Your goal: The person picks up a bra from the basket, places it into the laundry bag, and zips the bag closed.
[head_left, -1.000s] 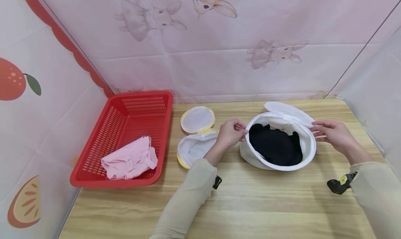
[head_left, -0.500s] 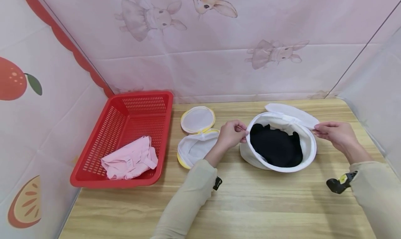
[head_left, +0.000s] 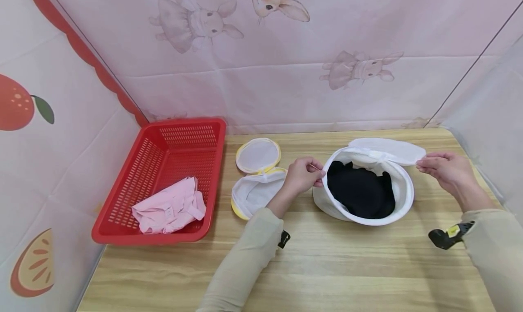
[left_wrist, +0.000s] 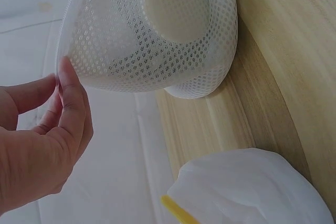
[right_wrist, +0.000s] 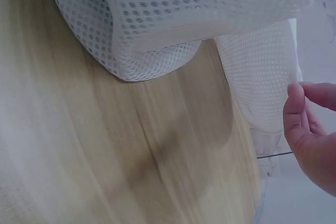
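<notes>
Both forearms (head_left: 245,257) angled up the frame, we pinch one white bag (head_left: 327,204) right of centre: left hand (head_left: 302,175) on its rim (head_left: 369,221), right hand (head_left: 447,170) on its lid (head_left: 388,150); one black cloth (head_left: 361,190) inside.

A wood-grain bench (head_left: 347,266) adjoins a pink wall (head_left: 278,98) printed with rabbits (head_left: 180,26), beside a white wall (head_left: 77,157) bearing fruit pictures (head_left: 37,264) and a red scalloped border (head_left: 83,48).

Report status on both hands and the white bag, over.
Left hand pinching white bag by rim; right hand pinching its lid. Bag open, black cloth inside. Nothing visibly blocking the lid.
</notes>
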{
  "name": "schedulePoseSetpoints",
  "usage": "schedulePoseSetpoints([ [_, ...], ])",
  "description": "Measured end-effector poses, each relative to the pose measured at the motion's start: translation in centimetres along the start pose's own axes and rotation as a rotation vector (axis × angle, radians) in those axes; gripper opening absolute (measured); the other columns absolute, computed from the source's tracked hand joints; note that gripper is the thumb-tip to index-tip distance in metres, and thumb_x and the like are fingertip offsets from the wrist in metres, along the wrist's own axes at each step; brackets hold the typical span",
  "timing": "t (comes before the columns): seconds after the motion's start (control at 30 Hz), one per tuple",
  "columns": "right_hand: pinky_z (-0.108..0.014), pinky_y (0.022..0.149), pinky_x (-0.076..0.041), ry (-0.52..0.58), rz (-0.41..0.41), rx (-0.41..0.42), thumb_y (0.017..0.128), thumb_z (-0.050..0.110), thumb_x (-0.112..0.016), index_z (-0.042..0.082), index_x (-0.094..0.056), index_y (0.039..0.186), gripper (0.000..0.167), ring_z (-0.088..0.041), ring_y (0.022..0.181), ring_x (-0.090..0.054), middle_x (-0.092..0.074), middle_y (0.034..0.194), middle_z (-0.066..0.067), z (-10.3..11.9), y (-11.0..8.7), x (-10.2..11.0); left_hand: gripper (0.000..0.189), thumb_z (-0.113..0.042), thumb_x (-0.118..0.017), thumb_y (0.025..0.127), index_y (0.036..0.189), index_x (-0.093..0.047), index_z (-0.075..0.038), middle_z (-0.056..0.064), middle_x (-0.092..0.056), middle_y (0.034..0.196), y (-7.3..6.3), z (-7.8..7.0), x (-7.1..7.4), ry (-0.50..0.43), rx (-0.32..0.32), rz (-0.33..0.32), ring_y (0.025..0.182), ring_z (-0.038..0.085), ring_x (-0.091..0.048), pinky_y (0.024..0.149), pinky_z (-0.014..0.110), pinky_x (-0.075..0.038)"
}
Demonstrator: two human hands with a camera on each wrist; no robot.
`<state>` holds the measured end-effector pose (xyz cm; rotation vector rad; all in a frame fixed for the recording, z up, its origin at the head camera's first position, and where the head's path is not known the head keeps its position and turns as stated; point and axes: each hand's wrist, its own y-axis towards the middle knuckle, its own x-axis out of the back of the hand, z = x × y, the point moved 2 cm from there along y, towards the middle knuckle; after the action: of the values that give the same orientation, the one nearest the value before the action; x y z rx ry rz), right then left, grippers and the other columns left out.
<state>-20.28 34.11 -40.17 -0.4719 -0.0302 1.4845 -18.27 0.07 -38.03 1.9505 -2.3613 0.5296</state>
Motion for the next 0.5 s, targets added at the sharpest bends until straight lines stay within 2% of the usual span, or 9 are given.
schedulePoseSetpoints([
  [0.23,-0.025,0.065,-0.054,0.034,0.109,-0.035,0.079,-0.016,-0.059,-0.002,-0.068,0.074,0.017,-0.019,0.068,-0.066,-0.065,0.072,-0.011,-0.07,0.53,0.80,0.005,0.000,-0.065,0.082,0.084,-0.061,0.002,0.004,-0.057,0.067,-0.04,-0.02,-0.01,-0.001,-0.002,-0.005,0.050,0.011,-0.058,0.059,0.031,-0.055],
  [0.5,-0.026,0.063,-0.054,0.060,0.084,-0.123,0.084,-0.019,-0.047,0.000,-0.068,0.071,0.031,-0.020,0.066,-0.065,-0.065,0.070,-0.012,0.48,-0.18,-0.08,0.005,0.000,-0.065,0.082,0.085,-0.061,0.002,0.004,-0.056,0.067,-0.11,0.04,0.01,-0.008,-0.005,0.008,0.049,0.010,-0.058,0.059,0.032,-0.055],
])
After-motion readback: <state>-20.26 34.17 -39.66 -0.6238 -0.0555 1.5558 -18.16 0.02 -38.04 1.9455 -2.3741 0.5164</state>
